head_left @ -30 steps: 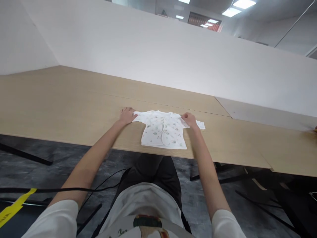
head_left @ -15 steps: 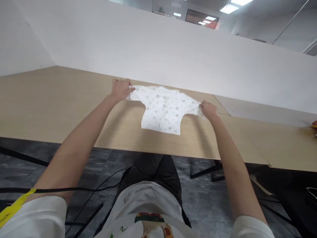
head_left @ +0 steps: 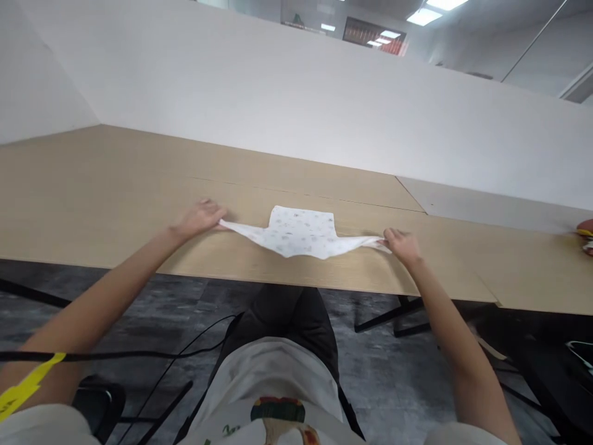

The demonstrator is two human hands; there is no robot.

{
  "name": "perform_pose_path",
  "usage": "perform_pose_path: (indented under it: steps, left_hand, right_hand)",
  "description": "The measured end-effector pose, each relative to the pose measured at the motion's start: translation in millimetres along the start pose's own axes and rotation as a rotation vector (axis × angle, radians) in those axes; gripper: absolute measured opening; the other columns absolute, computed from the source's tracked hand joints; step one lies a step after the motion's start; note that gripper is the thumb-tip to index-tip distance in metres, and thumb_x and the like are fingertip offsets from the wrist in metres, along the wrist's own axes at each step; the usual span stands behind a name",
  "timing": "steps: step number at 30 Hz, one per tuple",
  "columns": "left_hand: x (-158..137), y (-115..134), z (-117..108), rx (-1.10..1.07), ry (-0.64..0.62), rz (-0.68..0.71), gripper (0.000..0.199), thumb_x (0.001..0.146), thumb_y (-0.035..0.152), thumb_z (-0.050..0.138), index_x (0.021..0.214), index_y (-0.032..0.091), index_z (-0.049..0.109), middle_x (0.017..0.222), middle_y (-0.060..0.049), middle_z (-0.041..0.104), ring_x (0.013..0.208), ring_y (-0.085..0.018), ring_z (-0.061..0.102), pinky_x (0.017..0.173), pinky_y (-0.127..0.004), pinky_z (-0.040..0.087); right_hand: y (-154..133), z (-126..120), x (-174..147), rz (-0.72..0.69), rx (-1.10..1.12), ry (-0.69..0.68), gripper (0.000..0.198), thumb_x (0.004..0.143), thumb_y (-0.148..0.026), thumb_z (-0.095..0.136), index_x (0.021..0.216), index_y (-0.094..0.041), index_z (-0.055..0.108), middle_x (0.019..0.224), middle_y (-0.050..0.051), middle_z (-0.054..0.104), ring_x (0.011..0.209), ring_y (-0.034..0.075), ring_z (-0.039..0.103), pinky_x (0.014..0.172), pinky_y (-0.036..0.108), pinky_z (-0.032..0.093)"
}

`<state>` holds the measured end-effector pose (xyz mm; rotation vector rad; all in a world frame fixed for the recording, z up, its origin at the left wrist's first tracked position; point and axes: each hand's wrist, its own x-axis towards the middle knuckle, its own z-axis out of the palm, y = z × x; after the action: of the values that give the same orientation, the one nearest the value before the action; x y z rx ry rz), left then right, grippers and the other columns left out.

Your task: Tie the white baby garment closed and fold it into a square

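Note:
A small white baby shirt (head_left: 303,232) with a scattered print is stretched sideways over the wooden table. Its straight hem points to the far side, and the neck edge faces me. My left hand (head_left: 202,217) pinches the end of one sleeve, its fingers closed. At the other side, my right hand (head_left: 402,245) grips the opposite sleeve end. Both sleeves are drawn out taut and look narrow and bunched. The shirt's body seems to lie on or just over the tabletop; I cannot tell which.
The light wooden table (head_left: 115,204) runs along a white partition wall (head_left: 259,86), with a grey panel (head_left: 482,207) at the right rear. A colourful object (head_left: 586,232), partly cut off, sits at the far right edge. A black cable (head_left: 139,354) crosses at lower left.
Both hands have come down toward me with the sleeves. The shirt has swung over, so its hem now points away and the buttoned front no longer shows.

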<state>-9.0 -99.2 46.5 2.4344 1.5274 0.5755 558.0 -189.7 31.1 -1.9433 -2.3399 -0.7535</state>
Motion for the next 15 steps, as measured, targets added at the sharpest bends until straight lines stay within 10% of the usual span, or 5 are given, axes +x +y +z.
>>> perform_pose_path:
  steps: [6, 15]
  left_hand:
    - [-45.1, -9.8, 21.3, -0.006, 0.072, -0.148, 0.04, 0.062, 0.069, 0.044, 0.086, 0.043, 0.063, 0.096, 0.01, 0.071, 0.125, -0.032, 0.046, 0.109, -0.06, 0.027]
    - [-51.9, -21.0, 59.7, -0.549, 0.281, -0.389, 0.074, 0.065, 0.082, 0.034, 0.123, 0.039, 0.052, 0.128, 0.011, 0.06, 0.125, -0.027, 0.049, 0.104, -0.051, 0.037]
  right_hand:
    - [3.0, 13.2, -46.6, -0.071, 0.068, -0.02, 0.022, 0.091, -0.016, 0.042, 0.074, -0.018, 0.056, 0.076, 0.012, 0.062, 0.071, 0.021, 0.054, 0.061, 0.029, 0.03]
    - [-18.4, 52.8, -57.4, 0.783, 0.962, 0.273, 0.048, 0.089, -0.054, 0.033, 0.102, -0.014, 0.057, 0.077, 0.008, 0.063, 0.067, 0.02, 0.057, 0.06, 0.03, 0.042]
